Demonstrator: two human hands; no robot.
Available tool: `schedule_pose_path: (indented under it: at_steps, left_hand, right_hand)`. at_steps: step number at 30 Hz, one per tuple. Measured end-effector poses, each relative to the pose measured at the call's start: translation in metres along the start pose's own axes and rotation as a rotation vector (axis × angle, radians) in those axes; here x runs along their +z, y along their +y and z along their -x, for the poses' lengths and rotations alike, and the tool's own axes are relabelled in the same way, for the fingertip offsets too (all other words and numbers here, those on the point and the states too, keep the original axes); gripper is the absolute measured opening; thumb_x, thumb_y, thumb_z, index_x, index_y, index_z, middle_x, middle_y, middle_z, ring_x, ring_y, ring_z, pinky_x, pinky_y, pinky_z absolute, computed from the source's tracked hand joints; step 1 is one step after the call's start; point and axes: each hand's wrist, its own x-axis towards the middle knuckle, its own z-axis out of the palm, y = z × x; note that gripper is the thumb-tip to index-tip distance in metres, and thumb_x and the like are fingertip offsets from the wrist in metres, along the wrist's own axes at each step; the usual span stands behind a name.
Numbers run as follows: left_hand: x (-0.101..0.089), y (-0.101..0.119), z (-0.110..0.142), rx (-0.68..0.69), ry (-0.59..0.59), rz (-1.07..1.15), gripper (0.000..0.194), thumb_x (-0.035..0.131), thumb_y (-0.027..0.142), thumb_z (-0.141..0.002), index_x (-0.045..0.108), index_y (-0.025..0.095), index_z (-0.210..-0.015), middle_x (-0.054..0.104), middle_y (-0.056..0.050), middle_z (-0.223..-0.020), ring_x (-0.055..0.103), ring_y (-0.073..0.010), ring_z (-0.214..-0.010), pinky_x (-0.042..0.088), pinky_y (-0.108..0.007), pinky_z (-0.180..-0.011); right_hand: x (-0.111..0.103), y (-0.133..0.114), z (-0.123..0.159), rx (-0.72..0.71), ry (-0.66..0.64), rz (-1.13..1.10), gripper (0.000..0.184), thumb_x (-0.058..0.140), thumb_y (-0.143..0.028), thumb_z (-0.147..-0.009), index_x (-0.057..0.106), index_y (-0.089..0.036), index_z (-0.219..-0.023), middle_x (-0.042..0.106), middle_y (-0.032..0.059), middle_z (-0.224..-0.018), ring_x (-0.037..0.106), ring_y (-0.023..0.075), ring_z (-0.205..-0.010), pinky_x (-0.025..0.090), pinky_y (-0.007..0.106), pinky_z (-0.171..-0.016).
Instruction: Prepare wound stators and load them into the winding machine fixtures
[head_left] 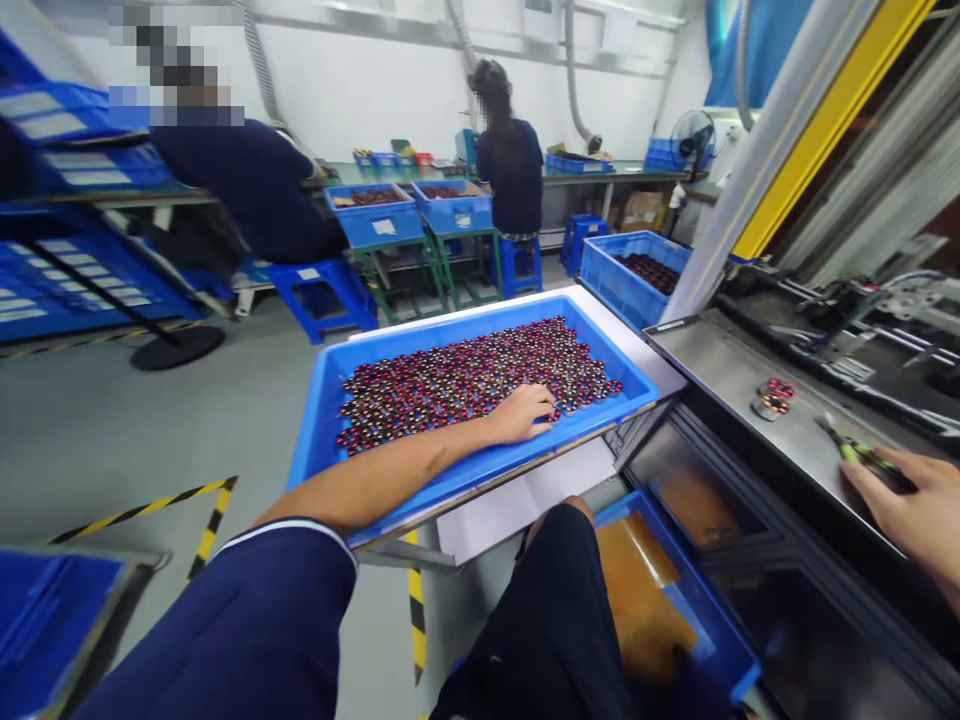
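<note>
My left hand [523, 413] reaches into a blue plastic tray [306, 440], its fingers curled over a small wound motor stator [553, 416] near the tray's front right. Many similar ring-shaped motor stators [450, 375], dark with red and coppery parts, cover the tray floor. On the right, my right hand [911, 500] is closed round a pair of cutting pliers [862, 455] with green and black handles. Their tips point up and left over the metal worktop [731, 375]. Two more stators [772, 400] sit together on that worktop, left of the pliers.
Machine rails [877, 330] stand behind the metal worktop, beside a slanted yellow-edged post [802, 130]. Below is another blue bin [720, 620]. Beyond the tray are a filled blue crate [634, 270] and two co-workers [240, 185] seated at a long bench.
</note>
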Motion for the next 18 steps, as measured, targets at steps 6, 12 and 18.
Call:
schedule_pose_path:
  at_steps: [6, 12, 18]
  left_hand:
    - [0.007, -0.010, 0.000, -0.004, 0.071, -0.101, 0.019, 0.070, 0.034, -0.088, 0.072, 0.017, -0.096, 0.067, -0.012, -0.112, 0.060, -0.0274, -0.111, 0.045, -0.046, -0.100]
    - [-0.008, 0.010, -0.006, 0.053, 0.186, -0.099, 0.031, 0.074, 0.042, -0.082, 0.070, 0.016, -0.098, 0.069, -0.013, -0.109, 0.063, -0.0297, -0.106, 0.049, -0.049, -0.096]
    - [-0.017, 0.088, -0.110, 0.115, 0.281, 0.041, 0.038, 0.072, 0.045, -0.085, 0.067, 0.016, -0.108, 0.071, -0.013, -0.115, 0.061, -0.0292, -0.117, 0.042, -0.050, -0.108]
  right_hand:
    - [-0.005, -0.018, 0.002, -0.001, -0.091, 0.085, 0.022, 0.077, -0.040, -0.059, 0.067, -0.024, -0.071, 0.073, 0.0196, -0.095, 0.063, 0.0313, -0.092, 0.043, 0.045, -0.074]
    - [-0.005, -0.026, 0.014, -0.087, 0.012, 0.058, 0.033, 0.066, -0.050, -0.074, 0.071, -0.018, -0.080, 0.074, 0.0166, -0.093, 0.066, 0.0270, -0.089, 0.048, 0.040, -0.082]
    - [-0.028, -0.041, 0.021, -0.121, 0.393, 0.061, 0.038, 0.047, -0.045, -0.093, 0.068, -0.014, -0.096, 0.069, 0.0167, -0.099, 0.063, 0.0291, -0.101, 0.045, 0.047, -0.095]
